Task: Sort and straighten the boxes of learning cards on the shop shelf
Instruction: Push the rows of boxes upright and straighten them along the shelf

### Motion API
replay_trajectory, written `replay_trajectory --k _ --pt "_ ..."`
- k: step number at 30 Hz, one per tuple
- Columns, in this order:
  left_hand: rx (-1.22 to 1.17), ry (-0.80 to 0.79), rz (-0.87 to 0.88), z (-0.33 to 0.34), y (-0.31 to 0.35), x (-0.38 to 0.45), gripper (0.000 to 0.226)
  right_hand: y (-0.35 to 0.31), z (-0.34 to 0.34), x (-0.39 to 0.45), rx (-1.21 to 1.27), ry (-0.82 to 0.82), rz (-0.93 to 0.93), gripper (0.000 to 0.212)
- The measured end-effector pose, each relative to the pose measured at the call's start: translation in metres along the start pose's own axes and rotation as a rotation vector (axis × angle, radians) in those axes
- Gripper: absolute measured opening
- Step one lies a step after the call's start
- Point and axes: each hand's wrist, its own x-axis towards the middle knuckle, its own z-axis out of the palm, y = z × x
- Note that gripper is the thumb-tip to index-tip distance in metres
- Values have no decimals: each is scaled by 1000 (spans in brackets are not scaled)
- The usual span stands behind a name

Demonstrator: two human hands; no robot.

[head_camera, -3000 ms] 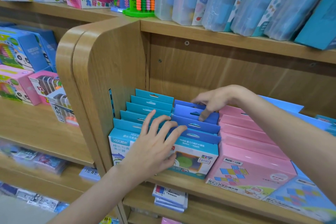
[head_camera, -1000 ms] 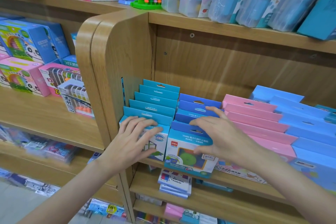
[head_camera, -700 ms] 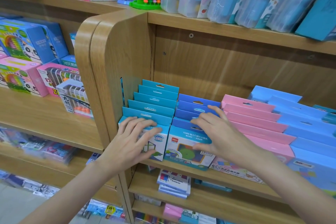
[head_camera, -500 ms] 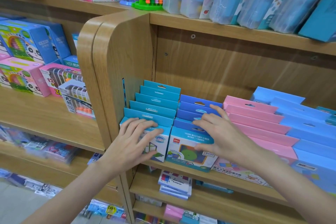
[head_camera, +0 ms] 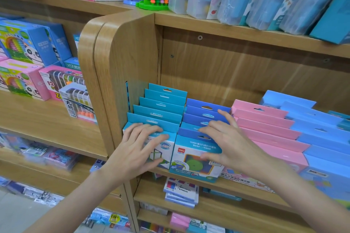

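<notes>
- While both hands lie flat on the front boxes, the head view shows the left hand [head_camera: 136,149] spread, fingers straight, pressing on the face and top flap of the front teal box [head_camera: 161,149], which stands at the left end of the shelf [head_camera: 236,187] hard against the wooden side panel [head_camera: 130,58].
- Just beside it, the right hand [head_camera: 229,143] is also spread and flat, fingertips over the hang tab of the front dark-blue box [head_camera: 195,161] and thumb on its printed face; neither hand pinches or curls round anything.
- Behind each front box its row steps back towards the shelf's rear wall: the teal row [head_camera: 164,104] and the dark-blue row [head_camera: 206,111] touch side by side, then come a pink row [head_camera: 265,125] and a light-blue row [head_camera: 312,119] to the right.
- The step in hand looks like squaring the two left rows. To do it well, I would push evenly with flat palms so the front boxes slide straight back and do not twist.
- The dark-blue front box sits a little forward of the teal one and slightly overhangs the shelf edge; the right hand should ease it in until the two faces line up.
- Pressing low on the faces rather than on the thin tabs should spare the flaps from bending.
</notes>
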Motion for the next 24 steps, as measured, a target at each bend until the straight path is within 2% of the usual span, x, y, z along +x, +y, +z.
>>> replay_trajectory --k 7,9,11,13,14,17,20,24 --pt "-76 56 -9 0 26 21 57 3 0 -3 59 -82 39 56" --pt "-59 54 -7 4 30 22 54 8 -7 -3 216 -75 78 59" --pt "-39 55 1 8 31 19 51 17 -21 3 411 -31 172 53" --pt "-32 63 6 10 31 17 49 29 -30 12 394 64 184 42" --pt "-34 69 7 11 31 16 48 36 -33 18 366 57 192 37" --pt "-39 81 5 12 31 16 47 48 -33 34 307 -160 210 21" --pt "-32 82 6 12 31 16 47 47 -26 42 220 -345 179 17" --pt "-18 76 -5 13 31 15 47 42 -19 44 201 -345 154 21"
